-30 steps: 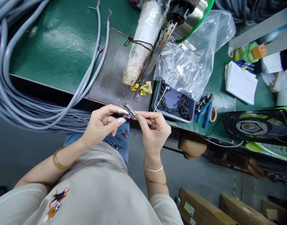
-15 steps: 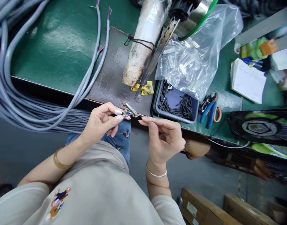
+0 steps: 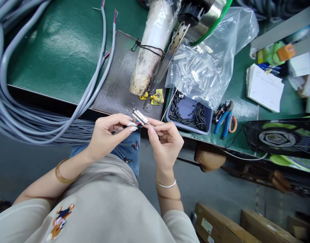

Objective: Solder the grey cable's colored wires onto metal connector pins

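A multi-pin connector [image 3: 140, 116], with a row of pins and a pale side facing up, is held between both hands over the near bench edge. My left hand [image 3: 108, 133] is closed, its thumb and fingers pinching the thin coloured wires [image 3: 136, 120] at the connector's left side. At the opposite end, the thumb and fingertips of my right hand [image 3: 167, 138] close on the connector. A thin silvery wire [image 3: 169, 105] slants down to the right-hand fingers; whether they grip it, I cannot tell. The fingertips hide part of the joints.
Above the dark mat [image 3: 114, 84] a wrapped white cylinder [image 3: 151, 54] and a metal-tipped tool [image 3: 167, 60] angle down. A blue tray [image 3: 207, 126] holds black sleeves, under a clear bag [image 3: 225, 57]. Cutters [image 3: 227, 123] lie right; grey cables [image 3: 8, 101] loop left.
The connector has turned so its pale side faces up. My right hand has moved left and in against the connector's end. The thin wire now reaches down to the right-hand fingers.
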The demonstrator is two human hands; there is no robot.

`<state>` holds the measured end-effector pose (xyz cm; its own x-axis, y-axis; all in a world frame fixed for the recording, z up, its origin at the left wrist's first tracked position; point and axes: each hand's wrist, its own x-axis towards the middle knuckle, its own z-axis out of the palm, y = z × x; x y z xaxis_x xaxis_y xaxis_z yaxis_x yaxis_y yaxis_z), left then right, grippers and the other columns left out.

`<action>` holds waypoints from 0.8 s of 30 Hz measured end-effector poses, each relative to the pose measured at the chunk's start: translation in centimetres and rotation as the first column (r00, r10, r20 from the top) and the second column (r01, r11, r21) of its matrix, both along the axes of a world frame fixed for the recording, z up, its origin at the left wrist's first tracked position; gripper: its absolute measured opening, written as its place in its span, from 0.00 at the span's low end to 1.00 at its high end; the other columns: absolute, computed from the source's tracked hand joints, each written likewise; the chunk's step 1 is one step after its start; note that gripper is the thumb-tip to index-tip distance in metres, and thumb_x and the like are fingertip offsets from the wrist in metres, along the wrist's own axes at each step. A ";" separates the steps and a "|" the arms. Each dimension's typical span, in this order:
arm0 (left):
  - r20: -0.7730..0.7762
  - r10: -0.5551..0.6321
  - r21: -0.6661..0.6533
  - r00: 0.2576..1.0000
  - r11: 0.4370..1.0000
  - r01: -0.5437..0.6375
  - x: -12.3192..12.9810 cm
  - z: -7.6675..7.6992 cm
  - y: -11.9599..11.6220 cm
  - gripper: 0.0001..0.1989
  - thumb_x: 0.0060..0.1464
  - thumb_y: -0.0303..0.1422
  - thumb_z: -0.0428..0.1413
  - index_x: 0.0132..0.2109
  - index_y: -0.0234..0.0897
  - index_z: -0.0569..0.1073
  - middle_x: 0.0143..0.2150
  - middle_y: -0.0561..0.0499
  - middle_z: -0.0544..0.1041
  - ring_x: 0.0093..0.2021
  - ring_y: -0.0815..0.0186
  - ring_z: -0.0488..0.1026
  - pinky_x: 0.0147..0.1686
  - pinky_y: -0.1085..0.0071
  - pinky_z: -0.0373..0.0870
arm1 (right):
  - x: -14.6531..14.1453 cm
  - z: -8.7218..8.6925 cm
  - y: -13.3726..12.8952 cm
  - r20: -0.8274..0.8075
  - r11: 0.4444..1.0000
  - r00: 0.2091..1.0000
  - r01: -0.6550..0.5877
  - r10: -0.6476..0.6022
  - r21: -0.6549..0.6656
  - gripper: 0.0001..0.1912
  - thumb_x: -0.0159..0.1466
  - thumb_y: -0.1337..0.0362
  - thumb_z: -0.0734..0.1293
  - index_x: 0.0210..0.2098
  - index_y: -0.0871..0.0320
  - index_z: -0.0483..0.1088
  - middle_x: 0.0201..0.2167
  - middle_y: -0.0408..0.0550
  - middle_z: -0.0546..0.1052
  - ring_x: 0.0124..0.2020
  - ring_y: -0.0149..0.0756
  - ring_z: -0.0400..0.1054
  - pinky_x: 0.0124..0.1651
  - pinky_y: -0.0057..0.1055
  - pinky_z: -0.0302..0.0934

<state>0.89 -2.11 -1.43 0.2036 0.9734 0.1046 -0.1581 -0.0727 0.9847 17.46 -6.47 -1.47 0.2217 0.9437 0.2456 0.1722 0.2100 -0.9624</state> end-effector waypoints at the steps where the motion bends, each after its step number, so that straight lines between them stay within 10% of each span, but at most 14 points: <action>1: -0.027 0.013 0.017 1.000 1.000 -0.012 0.1 0.1 0.0 0.02 0.52 0.24 0.65 0.34 0.33 0.80 0.37 0.47 0.83 0.29 0.74 0.77 0.27 0.82 0.73 | 0.0 0.0 0.0 0.025 1.000 1.000 0.009 -0.010 0.019 0.05 0.67 0.69 0.69 0.36 0.56 0.69 0.49 0.49 0.82 0.45 0.35 0.81 0.49 0.31 0.77; 24: -0.286 0.152 0.184 0.946 0.978 -0.101 0.8 0.9 2.3 0.03 0.53 0.25 0.62 0.33 0.33 0.75 0.37 0.49 0.83 0.30 0.73 0.76 0.25 0.80 0.67 | 0.2 0.4 2.5 0.065 0.996 0.997 -0.046 0.041 0.074 0.07 0.68 0.69 0.67 0.35 0.55 0.65 0.51 0.50 0.81 0.47 0.38 0.80 0.51 0.33 0.78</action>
